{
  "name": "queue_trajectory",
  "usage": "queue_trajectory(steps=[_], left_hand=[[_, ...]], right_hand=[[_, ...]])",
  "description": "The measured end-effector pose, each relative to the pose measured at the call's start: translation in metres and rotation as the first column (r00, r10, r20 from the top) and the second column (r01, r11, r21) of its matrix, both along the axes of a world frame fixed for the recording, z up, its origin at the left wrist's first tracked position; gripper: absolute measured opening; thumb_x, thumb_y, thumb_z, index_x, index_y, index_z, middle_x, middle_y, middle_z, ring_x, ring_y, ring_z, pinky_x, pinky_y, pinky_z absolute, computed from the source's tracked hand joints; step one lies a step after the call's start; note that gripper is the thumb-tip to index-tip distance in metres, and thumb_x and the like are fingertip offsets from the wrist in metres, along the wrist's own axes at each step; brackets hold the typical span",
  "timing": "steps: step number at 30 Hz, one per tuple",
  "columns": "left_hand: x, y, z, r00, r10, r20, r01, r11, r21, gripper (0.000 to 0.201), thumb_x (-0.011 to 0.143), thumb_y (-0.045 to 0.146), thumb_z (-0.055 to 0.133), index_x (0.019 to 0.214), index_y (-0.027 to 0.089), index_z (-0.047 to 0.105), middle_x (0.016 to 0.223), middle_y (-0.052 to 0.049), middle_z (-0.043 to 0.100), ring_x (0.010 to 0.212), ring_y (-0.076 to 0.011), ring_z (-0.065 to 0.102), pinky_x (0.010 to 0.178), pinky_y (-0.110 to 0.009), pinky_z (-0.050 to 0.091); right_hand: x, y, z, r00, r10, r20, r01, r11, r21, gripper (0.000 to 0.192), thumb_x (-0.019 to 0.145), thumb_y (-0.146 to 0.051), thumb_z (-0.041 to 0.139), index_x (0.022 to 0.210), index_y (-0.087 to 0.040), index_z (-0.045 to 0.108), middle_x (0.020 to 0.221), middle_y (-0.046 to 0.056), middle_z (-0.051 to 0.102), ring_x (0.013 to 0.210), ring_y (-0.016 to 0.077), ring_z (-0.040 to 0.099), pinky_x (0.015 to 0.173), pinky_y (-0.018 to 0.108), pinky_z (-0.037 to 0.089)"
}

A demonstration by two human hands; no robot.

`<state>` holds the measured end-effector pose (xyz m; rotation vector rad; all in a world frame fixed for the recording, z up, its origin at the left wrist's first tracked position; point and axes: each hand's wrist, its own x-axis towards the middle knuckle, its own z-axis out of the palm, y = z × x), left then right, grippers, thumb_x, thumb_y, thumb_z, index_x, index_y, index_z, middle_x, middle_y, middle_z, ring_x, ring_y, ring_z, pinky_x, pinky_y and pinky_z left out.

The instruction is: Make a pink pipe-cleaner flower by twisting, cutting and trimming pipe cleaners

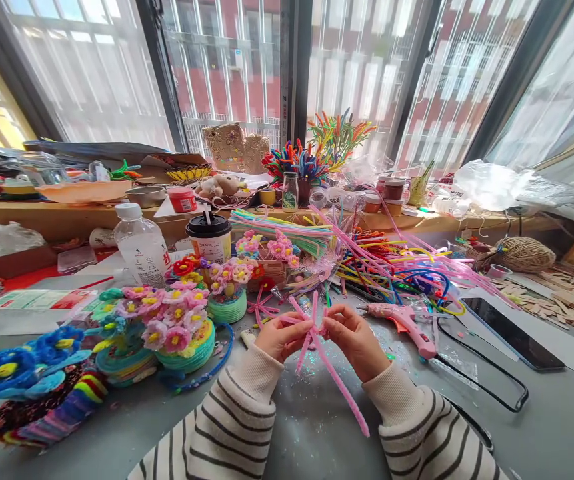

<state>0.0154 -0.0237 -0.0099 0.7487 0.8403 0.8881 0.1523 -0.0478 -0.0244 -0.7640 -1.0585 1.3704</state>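
Where the two hands meet just above the grey table (pixel 327 448), a pink fuzzy stem piece (pixel 325 354) is held up, its strands crossing at one tight centre and spreading like an uneven star. Its pile is soft, short and a pale candy pink, thick enough to hide any core. Taking that crossing as the middle of a clock face, short arms point towards eleven, twelve and about one o'clock, the last partly hidden by fingers; another short one drops towards seven. By far the longest runs down towards five o'clock, nearly straight, ending in a blunt, slightly fluffier tip.

The left hand (pixel 283 335), at nine o'clock, pinches the strands between thumb and forefinger. At three o'clock the right hand (pixel 355 341) grips close to the crossing, thumb and fingertips pressed together. Beyond it, also near three, lies a pink glue gun (pixel 411 325). A smaller pink star-like piece (pixel 263 309) sits towards ten, near potted pink flowers (pixel 177 317) at nine.
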Motion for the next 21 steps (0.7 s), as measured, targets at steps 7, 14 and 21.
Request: queue_trajectory(steps=[7,14,21], left_hand=[[0.0015,0.0004,-0.0004,0.999,0.044,-0.014,-0.044,0.999,-0.002,0.020,0.047,0.012,0.067,0.061,0.012,0.053,0.054,0.000,0.061,0.049,-0.0098,0.058,0.047,-0.017,0.047],[0.0017,0.0001,-0.0001,0.996,0.069,-0.050,-0.069,0.997,-0.016,0.018,0.049,0.012,0.066,0.061,0.012,0.053,0.052,0.000,0.060,0.046,-0.0100,0.057,0.045,-0.018,0.047],[0.0012,0.0016,-0.0031,0.996,0.074,-0.043,-0.075,0.997,-0.009,0.020,0.047,0.013,0.067,0.061,0.012,0.053,0.051,0.000,0.060,0.046,-0.0106,0.057,0.044,-0.018,0.047]], right_hand=[[0.0002,-0.0014,0.0016,0.973,-0.088,0.215,0.068,0.993,0.098,0.011,0.063,-0.026,0.056,0.069,-0.017,0.053,0.060,-0.002,0.053,0.057,0.0092,0.048,0.056,0.022,0.038],[-0.0007,-0.0028,-0.0002,0.933,-0.187,0.308,0.129,0.971,0.199,0.014,0.065,-0.027,0.053,0.075,-0.018,0.052,0.068,0.001,0.054,0.060,0.0118,0.051,0.058,0.025,0.043],[-0.0009,-0.0045,-0.0014,0.862,-0.267,0.431,0.150,0.947,0.285,0.012,0.067,-0.024,0.050,0.078,-0.019,0.054,0.070,0.002,0.057,0.062,0.0140,0.054,0.059,0.026,0.044]])
